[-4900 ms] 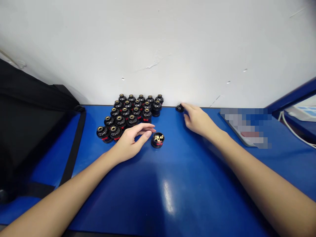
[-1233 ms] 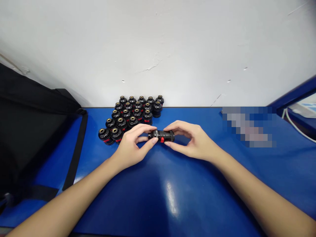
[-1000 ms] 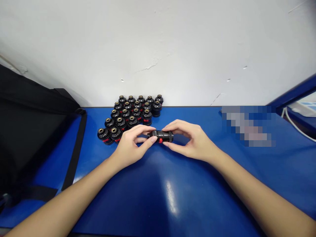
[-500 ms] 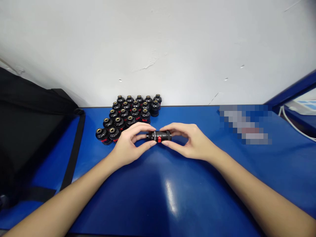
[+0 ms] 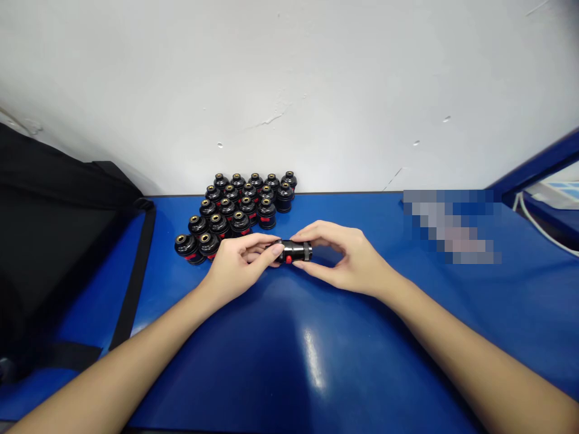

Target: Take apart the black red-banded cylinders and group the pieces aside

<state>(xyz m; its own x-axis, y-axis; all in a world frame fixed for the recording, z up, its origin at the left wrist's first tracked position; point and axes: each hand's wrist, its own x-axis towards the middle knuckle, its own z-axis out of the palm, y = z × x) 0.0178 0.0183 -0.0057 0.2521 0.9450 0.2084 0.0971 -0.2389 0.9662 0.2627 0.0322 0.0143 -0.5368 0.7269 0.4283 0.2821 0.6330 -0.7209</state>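
Between my two hands lies a small black cylindrical part (image 5: 295,251) on its side, with a red tab on its near face and a ridged ring toward the right end. My left hand (image 5: 242,260) is closed on its narrower left end, thumb in front and fingers behind, so that end is hidden. The right end is pinched by my right hand (image 5: 341,256), thumb below and fingertips above. Just behind my left hand stand several similar black parts (image 5: 226,208), upright in slanted rows, with brass-coloured holes in their tops and red marks on their sides.
A blue tabletop (image 5: 253,361) meets a white wall (image 5: 289,90) at the back. On the left is a black bag (image 5: 58,205) with a strap (image 5: 136,283). A pixelated patch (image 5: 452,226) covers something at the right. Beyond it runs a white cable (image 5: 543,226).
My left fingers have slid right over the narrow end of the part, covering it. The part has turned slightly, its red tab now a little further left and lower. My right hand has barely moved.
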